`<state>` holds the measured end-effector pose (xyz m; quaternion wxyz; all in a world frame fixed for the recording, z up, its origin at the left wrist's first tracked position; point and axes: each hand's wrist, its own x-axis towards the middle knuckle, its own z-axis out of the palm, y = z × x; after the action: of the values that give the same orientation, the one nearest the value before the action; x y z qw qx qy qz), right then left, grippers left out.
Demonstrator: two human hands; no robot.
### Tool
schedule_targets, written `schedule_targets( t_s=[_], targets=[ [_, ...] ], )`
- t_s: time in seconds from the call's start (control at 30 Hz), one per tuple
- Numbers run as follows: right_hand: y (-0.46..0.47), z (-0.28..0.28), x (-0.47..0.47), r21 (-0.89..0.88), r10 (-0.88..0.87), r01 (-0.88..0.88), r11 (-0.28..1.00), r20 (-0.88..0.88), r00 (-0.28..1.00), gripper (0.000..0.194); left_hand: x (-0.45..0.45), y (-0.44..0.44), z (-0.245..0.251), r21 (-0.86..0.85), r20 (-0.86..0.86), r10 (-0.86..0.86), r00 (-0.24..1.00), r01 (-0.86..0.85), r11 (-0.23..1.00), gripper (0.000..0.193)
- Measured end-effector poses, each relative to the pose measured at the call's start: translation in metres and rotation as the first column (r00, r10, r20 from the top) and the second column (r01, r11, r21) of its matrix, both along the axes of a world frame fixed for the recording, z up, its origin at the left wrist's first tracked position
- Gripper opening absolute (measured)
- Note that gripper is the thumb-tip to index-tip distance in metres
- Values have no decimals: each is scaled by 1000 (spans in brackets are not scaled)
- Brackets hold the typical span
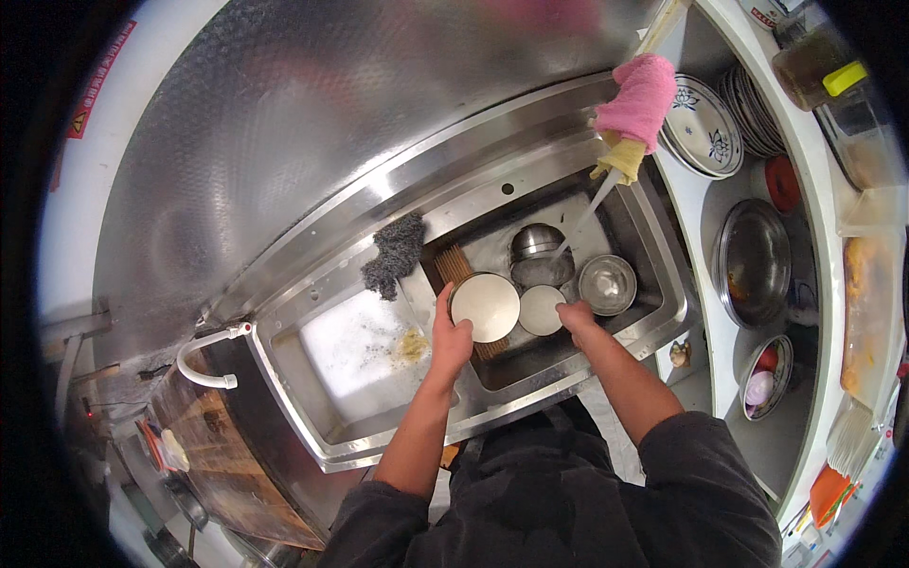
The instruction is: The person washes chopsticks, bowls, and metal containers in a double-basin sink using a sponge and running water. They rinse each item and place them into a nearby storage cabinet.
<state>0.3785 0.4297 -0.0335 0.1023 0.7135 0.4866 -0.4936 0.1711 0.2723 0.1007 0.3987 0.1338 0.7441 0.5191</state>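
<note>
Over the right basin of a steel double sink (497,415), my left hand (452,341) grips a round cream-white bowl (486,307) by its left rim. My right hand (577,321) holds a smaller cream-white bowl (541,310) by its right edge, close beside the first. Behind them, water runs from a cloth-wrapped tap (635,106) onto stacked metal bowls (541,248). Another metal bowl (608,285) with water in it sits at the right of this basin. A bundle of wooden chopsticks (452,264) lies partly hidden under the larger bowl.
The left basin holds foamy water (348,348) and a yellowish scrubber (411,346). A dark mesh scouring pad (395,252) rests on the divider. A white faucet (206,362) stands at the left. Shelves at the right hold patterned plates (703,131), oval metal dishes (756,263) and a bowl of onions (768,380).
</note>
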Motion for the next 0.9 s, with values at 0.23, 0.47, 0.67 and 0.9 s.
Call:
schedule_targets(
  t_s=[0.23, 0.47, 0.67, 0.9],
  targets=[
    [8, -30, -12, -463, -189, 69, 884, -218, 958, 26, -12, -8, 39, 2, 501, 212, 839, -246, 969, 67],
    [17, 66, -31, 93, 493, -484, 870, -159, 855, 27, -26, -28, 41, 36, 422, 228, 878, -267, 963, 62],
    [20, 142, -18, 782, 631, -400, 478, 11, 776, 46, -16, -22, 49, 7, 454, 196, 869, -223, 975, 65],
    [18, 222, -40, 893, 545, 92, 440, -347, 764, 56, 2, -19, 58, 231, 497, 34, 867, -169, 958, 47]
  ],
)
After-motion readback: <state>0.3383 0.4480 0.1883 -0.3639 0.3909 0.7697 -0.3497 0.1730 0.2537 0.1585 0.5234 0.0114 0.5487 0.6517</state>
